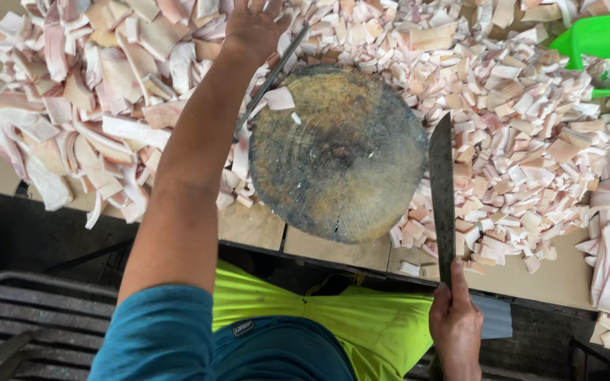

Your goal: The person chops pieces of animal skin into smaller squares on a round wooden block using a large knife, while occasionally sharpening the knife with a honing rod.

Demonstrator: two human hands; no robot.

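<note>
Right hand grips cleaver; left hand on pork strips.

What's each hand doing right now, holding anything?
Left hand: open, fingers spread over the pile of pale pink cut strips, holding nothing.
Right hand: closed around the long dark-bladed cleaver knife.
</note>
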